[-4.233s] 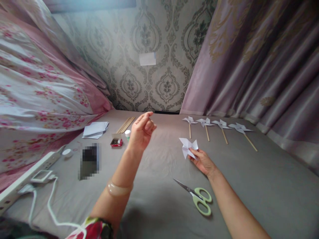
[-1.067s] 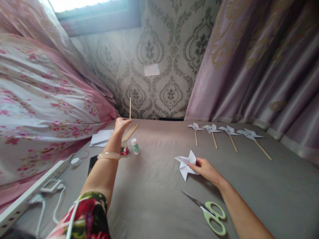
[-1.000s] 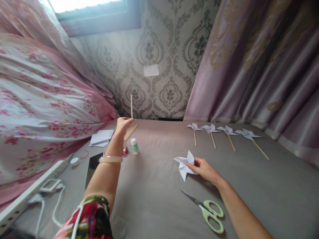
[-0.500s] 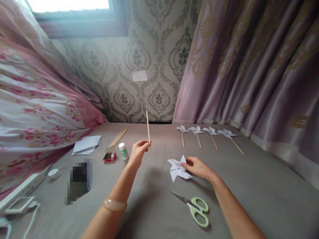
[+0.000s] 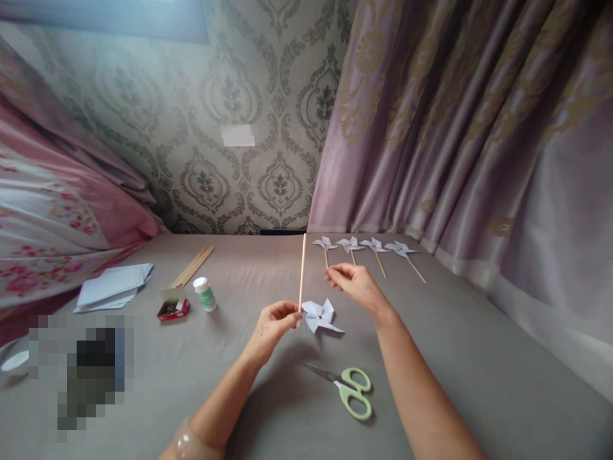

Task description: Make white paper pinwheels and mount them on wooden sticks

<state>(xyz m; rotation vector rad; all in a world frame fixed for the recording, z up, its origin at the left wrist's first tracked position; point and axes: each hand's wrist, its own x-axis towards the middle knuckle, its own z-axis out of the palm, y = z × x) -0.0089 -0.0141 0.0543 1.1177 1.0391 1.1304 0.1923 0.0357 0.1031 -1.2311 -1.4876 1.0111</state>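
Observation:
A thin wooden stick [image 5: 302, 271] stands nearly upright in my left hand [image 5: 278, 324], pinched near its lower end between thumb and fingers. Just right of those fingertips is a white paper pinwheel [image 5: 320, 317] with a small shiny pin at its centre; whether the fingers touch it I cannot tell. My right hand [image 5: 353, 285] hovers above and right of this pinwheel, its fingers closed together. Anything between them is too small to make out. Below the pinwheel lie scissors [image 5: 345, 388] with pale green handles.
Several finished pinwheels [image 5: 373, 245] on sticks lie in a row at the back right. On the left are spare sticks [image 5: 194, 265], a red box [image 5: 173, 308] of small metal pieces, a white-and-green bottle [image 5: 205, 295] and white paper sheets [image 5: 112, 286]. A blurred-out item [image 5: 93, 377] lies nearer.
My right hand has let go of the paper pinwheel and moved up from it. My left hand has brought the stick down and right, beside the pinwheel. The view has shifted rightward.

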